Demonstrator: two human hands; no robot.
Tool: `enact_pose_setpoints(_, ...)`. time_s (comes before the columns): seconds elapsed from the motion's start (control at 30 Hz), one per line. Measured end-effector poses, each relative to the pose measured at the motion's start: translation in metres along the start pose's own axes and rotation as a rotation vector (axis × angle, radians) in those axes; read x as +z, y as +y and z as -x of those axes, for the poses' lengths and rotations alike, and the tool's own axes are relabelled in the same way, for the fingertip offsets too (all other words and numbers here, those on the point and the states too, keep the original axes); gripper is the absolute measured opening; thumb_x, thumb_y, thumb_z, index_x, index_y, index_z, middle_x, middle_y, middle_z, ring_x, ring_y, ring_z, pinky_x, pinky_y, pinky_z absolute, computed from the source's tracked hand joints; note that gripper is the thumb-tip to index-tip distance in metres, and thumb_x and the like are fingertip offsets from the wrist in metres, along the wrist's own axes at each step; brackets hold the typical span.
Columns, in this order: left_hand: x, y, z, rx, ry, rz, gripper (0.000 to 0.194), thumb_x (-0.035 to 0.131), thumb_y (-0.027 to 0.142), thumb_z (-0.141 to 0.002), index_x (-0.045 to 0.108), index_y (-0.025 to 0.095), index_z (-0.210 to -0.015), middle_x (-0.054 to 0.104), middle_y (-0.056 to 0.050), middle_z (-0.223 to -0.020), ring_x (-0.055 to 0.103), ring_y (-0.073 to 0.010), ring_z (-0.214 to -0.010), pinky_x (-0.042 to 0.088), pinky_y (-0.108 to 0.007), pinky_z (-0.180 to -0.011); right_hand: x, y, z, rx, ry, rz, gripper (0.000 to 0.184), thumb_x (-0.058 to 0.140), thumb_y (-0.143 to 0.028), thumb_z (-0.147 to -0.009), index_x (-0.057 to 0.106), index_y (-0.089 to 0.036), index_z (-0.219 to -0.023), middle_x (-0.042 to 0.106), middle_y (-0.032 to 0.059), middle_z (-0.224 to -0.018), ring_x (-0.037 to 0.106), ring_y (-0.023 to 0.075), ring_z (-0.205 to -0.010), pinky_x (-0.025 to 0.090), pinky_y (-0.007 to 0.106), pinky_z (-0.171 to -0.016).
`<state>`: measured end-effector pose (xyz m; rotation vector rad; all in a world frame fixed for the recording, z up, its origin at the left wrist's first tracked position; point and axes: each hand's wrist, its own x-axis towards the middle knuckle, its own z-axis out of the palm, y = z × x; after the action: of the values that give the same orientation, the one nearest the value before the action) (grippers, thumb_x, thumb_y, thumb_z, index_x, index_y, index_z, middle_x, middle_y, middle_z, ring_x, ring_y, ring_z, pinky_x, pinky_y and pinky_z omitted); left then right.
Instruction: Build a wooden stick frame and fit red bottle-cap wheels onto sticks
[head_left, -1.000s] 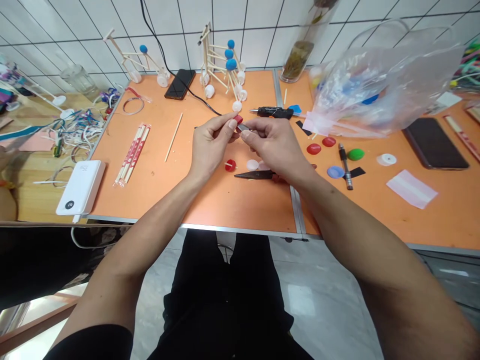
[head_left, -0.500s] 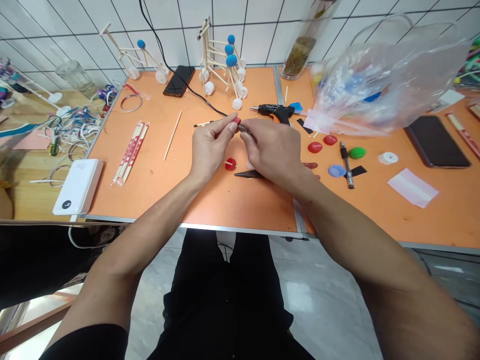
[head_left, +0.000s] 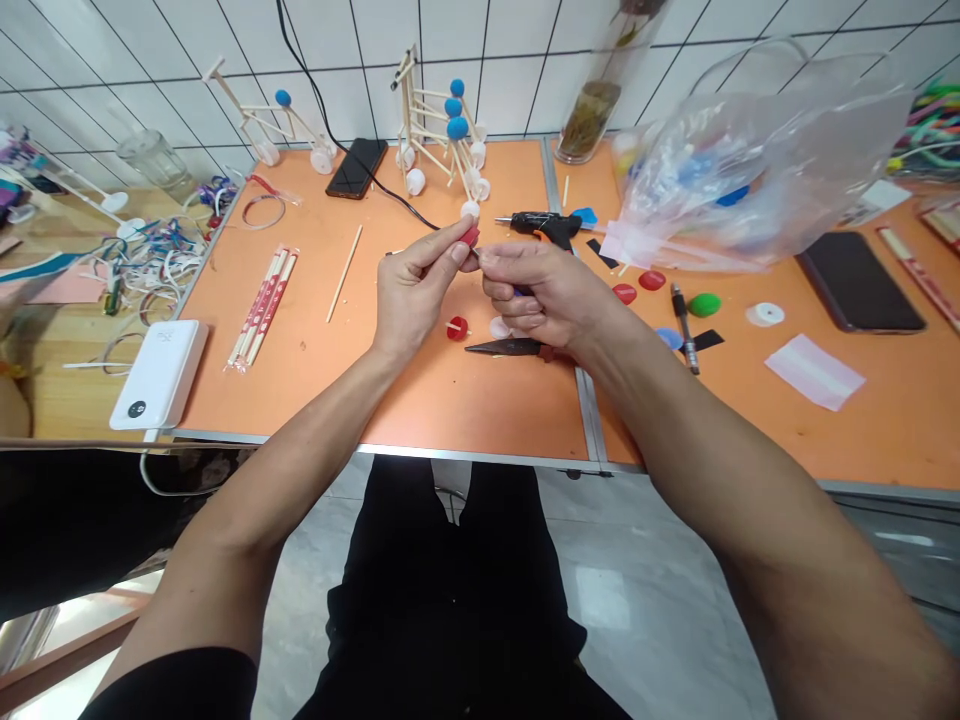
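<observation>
Between the thumb and fingers of my left hand point(head_left: 416, 285) is a small red cap point(head_left: 470, 236). My right hand point(head_left: 547, 290) is closed round a thin dark tool whose tip meets the cap; most of it is hidden in the fist, with a bit of blue showing between the fingers. Below the hands lie a red cap with a stick through it point(head_left: 457, 328), a pale round disc point(head_left: 499, 327) and dark-jawed pliers point(head_left: 502, 347). Behind them rests a black glue gun point(head_left: 536, 222) with an orange trigger.
Stick frames with blue balls point(head_left: 457, 127) and white wheels stand at the back. Wrapped chopsticks point(head_left: 264, 308), a single stick point(head_left: 344, 274) and a white power bank point(head_left: 159, 375) are on the left. To the right lie a plastic bag point(head_left: 757, 170), a pen point(head_left: 684, 328) and a phone point(head_left: 861, 282).
My right hand has turned over, its curled fingers now showing, and its grip sits slightly farther from the red cap. The view has shifted slightly. My left hand still pinches the cap.
</observation>
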<state>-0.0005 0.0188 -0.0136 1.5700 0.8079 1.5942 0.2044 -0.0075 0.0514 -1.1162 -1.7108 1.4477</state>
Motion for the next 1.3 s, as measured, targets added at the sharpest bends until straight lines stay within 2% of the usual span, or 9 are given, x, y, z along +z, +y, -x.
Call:
enact_pose_setpoints(0.17,0.002,-0.005,0.002,-0.116,0.032,-0.070,0.030,0.096,0.060,-0.101,0.098,0.038,-0.121,0.095,-0.004,-0.128,0.091,-0.0296,-0.125,0.072,-0.053,-0.120,0.033,-0.005,0.013,-0.106,0.414,0.815,0.025,0.056,-0.022,-0.119,0.078,-0.019,-0.129,0.082,0.0147,-0.122,0.069,0.0270,-0.097,0.050,0.039,-0.083)
enact_pose_setpoints(0.27,0.005,0.004,0.004,-0.089,0.029,-0.065,0.032,0.096,0.064,-0.100,0.098,0.040,-0.122,0.095,-0.001,-0.130,0.090,-0.0303,-0.130,0.070,-0.054,-0.124,0.024,-0.010,0.012,-0.088,0.332,0.428,0.015,0.061,-0.025,-0.118,0.076,-0.021,-0.119,0.073,0.0056,-0.097,0.058,0.0180,-0.074,0.043,0.031,-0.067)
enact_pose_setpoints(0.4,0.006,0.013,0.004,-0.016,0.011,0.003,0.036,0.091,0.070,-0.102,0.096,0.044,-0.127,0.094,0.001,-0.132,0.089,-0.0323,-0.132,0.070,-0.058,-0.125,-0.002,-0.013,0.005,0.163,-0.126,-0.419,0.013,0.065,-0.031,-0.117,0.070,-0.021,-0.111,0.041,-0.0106,-0.070,0.013,0.0078,-0.050,0.014,0.023,-0.045)
enact_pose_setpoints(0.5,0.005,0.011,0.001,-0.019,0.007,-0.002,0.034,0.090,0.068,-0.104,0.095,0.045,-0.129,0.093,0.001,-0.135,0.088,-0.0334,-0.135,0.070,-0.059,-0.123,-0.003,-0.006,0.002,0.115,-0.134,-0.541,0.016,0.074,-0.034,-0.114,0.067,-0.023,-0.105,0.042,-0.0111,-0.069,0.011,0.0066,-0.050,0.012,0.021,-0.042)
enact_pose_setpoints(0.77,0.003,0.011,-0.002,-0.047,0.057,-0.186,0.016,0.096,0.049,-0.102,0.098,0.038,-0.113,0.094,-0.004,-0.132,0.083,-0.0316,-0.146,0.064,-0.053,-0.131,0.019,0.010,0.000,-0.210,0.380,0.363,0.027,0.073,-0.054,-0.117,0.076,-0.027,-0.115,0.076,0.0063,-0.099,0.071,0.0267,-0.098,0.054,0.036,-0.078)
enact_pose_setpoints(0.97,0.006,0.006,0.002,-0.082,0.099,-0.086,0.027,0.097,0.060,-0.100,0.097,0.035,-0.111,0.096,-0.005,-0.122,0.090,-0.0292,-0.122,0.073,-0.052,-0.118,0.030,0.021,0.001,-0.250,0.446,0.840,0.031,0.049,-0.039,-0.126,0.074,-0.021,-0.132,0.081,0.0173,-0.122,0.076,0.0376,-0.125,0.056,0.044,-0.099)
enact_pose_setpoints(1.1,0.008,0.011,0.002,-0.067,0.112,-0.055,0.028,0.099,0.061,-0.097,0.097,0.037,-0.109,0.096,-0.003,-0.124,0.090,-0.0294,-0.125,0.073,-0.052,-0.120,0.026,0.007,0.005,-0.211,0.361,0.525,0.030,0.054,-0.048,-0.126,0.073,-0.025,-0.125,0.075,0.0104,-0.105,0.073,0.0275,-0.097,0.055,0.035,-0.077)
enact_pose_setpoints(1.2,0.010,0.018,0.002,-0.060,0.122,-0.065,0.025,0.098,0.059,-0.100,0.097,0.038,-0.114,0.096,-0.001,-0.119,0.089,-0.0301,-0.129,0.071,-0.054,-0.123,0.006,-0.010,0.004,-0.021,0.045,-0.133,0.023,0.067,-0.046,-0.120,0.070,-0.024,-0.114,0.051,-0.0040,-0.077,0.035,0.0123,-0.056,0.029,0.025,-0.047)
enact_pose_setpoints(1.3,0.010,0.021,0.001,-0.046,0.115,-0.031,0.022,0.095,0.057,-0.103,0.097,0.039,-0.118,0.095,-0.001,-0.110,0.091,-0.0293,-0.125,0.070,-0.054,-0.124,-0.010,-0.014,0.000,0.132,-0.236,-0.496,0.016,0.068,-0.038,-0.116,0.069,-0.021,-0.114,0.034,-0.0115,-0.071,0.009,0.0083,-0.052,0.013,0.022,-0.042)
